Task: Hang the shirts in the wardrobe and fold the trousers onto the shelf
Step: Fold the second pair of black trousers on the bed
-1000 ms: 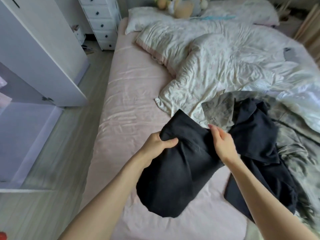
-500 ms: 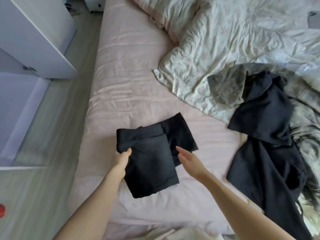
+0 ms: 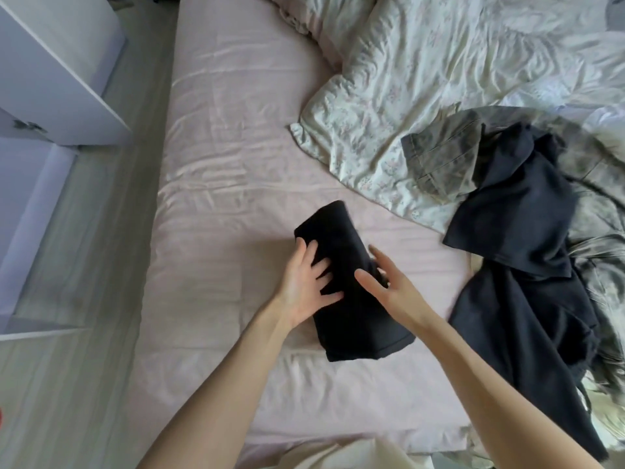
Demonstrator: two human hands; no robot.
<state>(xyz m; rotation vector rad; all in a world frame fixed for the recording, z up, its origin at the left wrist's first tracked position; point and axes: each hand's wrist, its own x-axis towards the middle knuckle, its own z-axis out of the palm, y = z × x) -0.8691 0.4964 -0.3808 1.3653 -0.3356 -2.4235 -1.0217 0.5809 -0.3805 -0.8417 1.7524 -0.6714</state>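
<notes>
Black trousers (image 3: 355, 319) lie folded into a narrow bundle on the pink bed sheet (image 3: 230, 184). My left hand (image 3: 306, 282) rests flat on the bundle's left side with its fingers spread. My right hand (image 3: 389, 286) touches the bundle's right edge, fingers straight. To the right lies a heap of clothes: a dark navy garment (image 3: 517, 265) over a grey patterned shirt (image 3: 443, 157).
A crumpled floral duvet (image 3: 439, 62) covers the bed's far right half. The white wardrobe (image 3: 50, 69) stands at the left with its door open over the wooden floor (image 3: 77, 299). A pale garment (image 3: 338, 455) shows at the bottom edge.
The black trousers came down from my hands onto the sheet and were folded over into a narrower bundle. Both hands now lie on it with straight fingers.
</notes>
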